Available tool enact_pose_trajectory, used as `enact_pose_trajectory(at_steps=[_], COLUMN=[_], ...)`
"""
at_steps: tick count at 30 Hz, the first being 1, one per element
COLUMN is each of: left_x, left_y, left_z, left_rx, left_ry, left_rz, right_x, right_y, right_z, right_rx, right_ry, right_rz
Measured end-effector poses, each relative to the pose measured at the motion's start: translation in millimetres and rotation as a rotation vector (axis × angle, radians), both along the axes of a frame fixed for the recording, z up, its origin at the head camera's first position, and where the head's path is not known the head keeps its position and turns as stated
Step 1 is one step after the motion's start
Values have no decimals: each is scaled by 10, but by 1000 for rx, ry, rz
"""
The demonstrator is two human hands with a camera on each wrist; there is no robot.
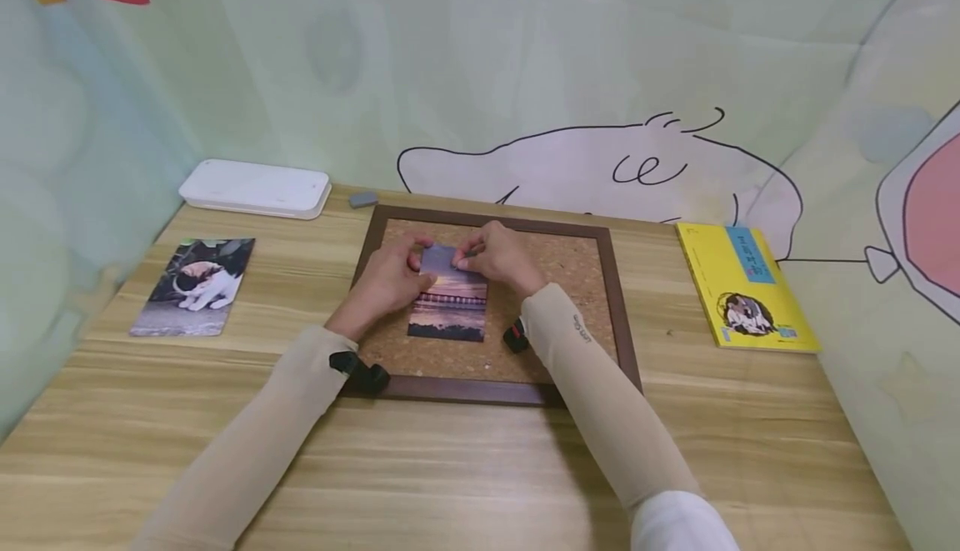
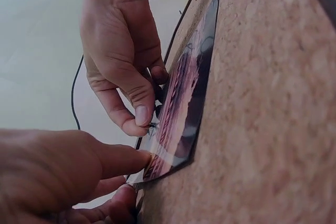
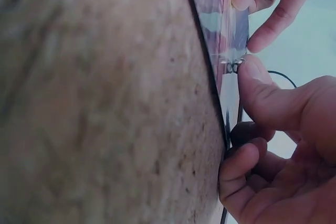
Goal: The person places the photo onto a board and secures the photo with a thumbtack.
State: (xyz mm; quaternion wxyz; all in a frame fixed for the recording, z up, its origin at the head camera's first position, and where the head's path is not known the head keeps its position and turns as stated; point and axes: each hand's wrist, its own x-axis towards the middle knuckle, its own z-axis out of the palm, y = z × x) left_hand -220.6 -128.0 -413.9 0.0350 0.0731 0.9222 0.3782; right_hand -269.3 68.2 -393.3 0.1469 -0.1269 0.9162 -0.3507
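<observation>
A sunset photo [image 1: 450, 309] lies upright on a brown-framed corkboard [image 1: 555, 318]. At the photo's upper left, my left hand [image 1: 390, 276] holds its edge, thumb on the printed face and fingers along the border; the left wrist view shows this thumb [image 2: 126, 160] pressed to the print. My right hand [image 1: 502, 257] pinches a small clear push pin [image 3: 231, 67] between thumb and index finger, at the photo's top. The pin's point is hidden, so I cannot tell how deep it sits. The right hand's other fingers curl beside the board's surface.
A cat photo [image 1: 198, 288] lies left of the board. Behind it are a white case [image 1: 255, 188] and a grey eraser-like block [image 1: 363, 199]. A yellow book [image 1: 746, 288] lies to the right. A tiny clear object [image 1: 487, 363] rests low on the cork. Printed fabric walls enclose the table.
</observation>
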Motion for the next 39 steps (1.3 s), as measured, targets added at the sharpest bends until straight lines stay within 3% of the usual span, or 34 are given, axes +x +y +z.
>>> enact_pose_trajectory(at_steps=[6, 39], left_x=[4, -20], left_y=[3, 17], left_z=[7, 9], left_rx=[-8, -49], left_ry=[6, -43], left_rz=[-6, -2], right_x=[-21, -34], right_y=[-14, -65], right_z=[-10, 17], right_rx=[34, -10], right_ry=[16, -92], right_rz=[-29, -109])
